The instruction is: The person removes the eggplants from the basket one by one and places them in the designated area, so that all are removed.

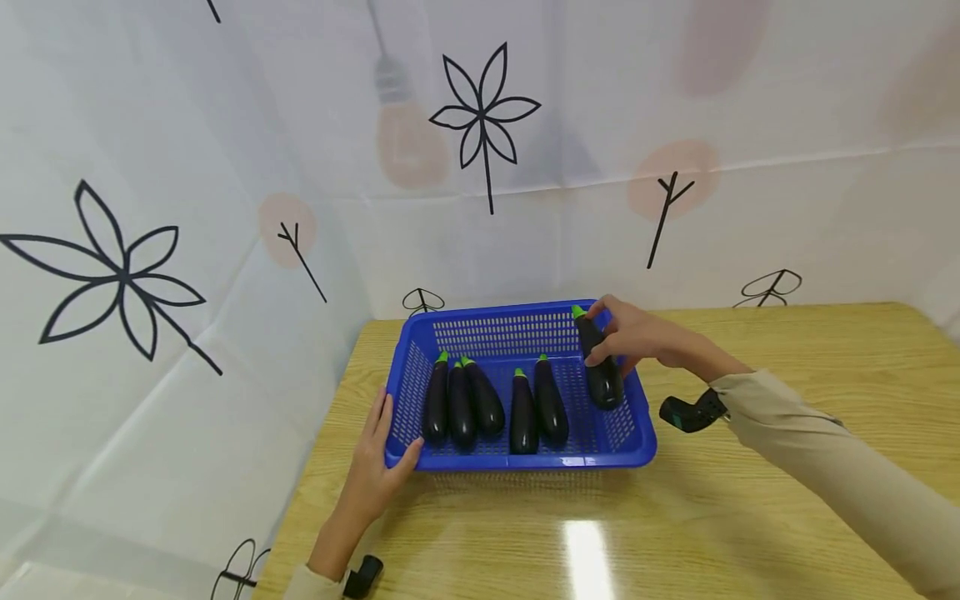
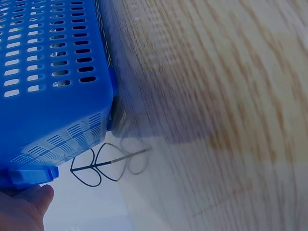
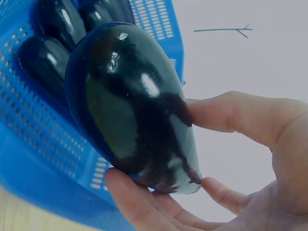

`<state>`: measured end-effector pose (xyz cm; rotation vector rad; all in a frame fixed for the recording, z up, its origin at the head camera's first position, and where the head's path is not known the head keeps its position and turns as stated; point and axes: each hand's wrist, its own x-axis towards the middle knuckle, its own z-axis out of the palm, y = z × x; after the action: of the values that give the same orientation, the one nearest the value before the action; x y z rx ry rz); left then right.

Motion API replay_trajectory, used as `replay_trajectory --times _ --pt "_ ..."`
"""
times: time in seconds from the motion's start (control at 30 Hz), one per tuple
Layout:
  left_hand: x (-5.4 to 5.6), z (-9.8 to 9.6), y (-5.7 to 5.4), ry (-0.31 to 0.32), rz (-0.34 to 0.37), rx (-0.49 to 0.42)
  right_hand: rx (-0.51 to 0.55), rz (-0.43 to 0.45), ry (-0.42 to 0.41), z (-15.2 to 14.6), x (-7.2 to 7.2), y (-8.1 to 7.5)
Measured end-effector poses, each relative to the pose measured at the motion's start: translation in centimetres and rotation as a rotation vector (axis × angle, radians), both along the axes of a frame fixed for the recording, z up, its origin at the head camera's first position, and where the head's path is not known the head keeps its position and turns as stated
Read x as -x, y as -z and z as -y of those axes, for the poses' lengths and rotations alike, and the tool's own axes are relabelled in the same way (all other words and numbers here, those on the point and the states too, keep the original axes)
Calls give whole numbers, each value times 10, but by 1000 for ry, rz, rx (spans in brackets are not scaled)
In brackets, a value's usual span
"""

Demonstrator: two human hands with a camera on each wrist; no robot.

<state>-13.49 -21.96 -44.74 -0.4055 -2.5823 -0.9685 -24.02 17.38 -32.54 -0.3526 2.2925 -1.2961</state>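
My right hand grips a dark, glossy eggplant with a green stem, over the right end of a blue plastic basket. In the right wrist view, thumb and fingers close around the rounded body of this eggplant. Several more eggplants lie in the basket, stems toward the back, grouped at the left and middle. My left hand rests at the basket's front left corner, its fingers straight along the left side and the thumb at the front rim. The left wrist view shows a fingertip right at the rim.
The basket stands on a light wood-grain table. A white cloth with printed plants hangs behind the table and on the left. Each wrist wears a black device, such as the one at the right cuff.
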Motion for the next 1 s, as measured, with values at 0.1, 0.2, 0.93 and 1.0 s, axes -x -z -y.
replay_trajectory --times 0.1,0.2,0.93,1.0 --pt "0 0 0 3 -7 -4 -4 -19 11 -7 -1 -3" --pt "0 0 0 7 -18 -3 -9 -39 18 -14 -2 -4" --pt "1 0 2 13 -49 12 -8 -49 58 -52 0 10" --pt "1 1 2 14 -46 13 -6 -49 60 -54 0 11"
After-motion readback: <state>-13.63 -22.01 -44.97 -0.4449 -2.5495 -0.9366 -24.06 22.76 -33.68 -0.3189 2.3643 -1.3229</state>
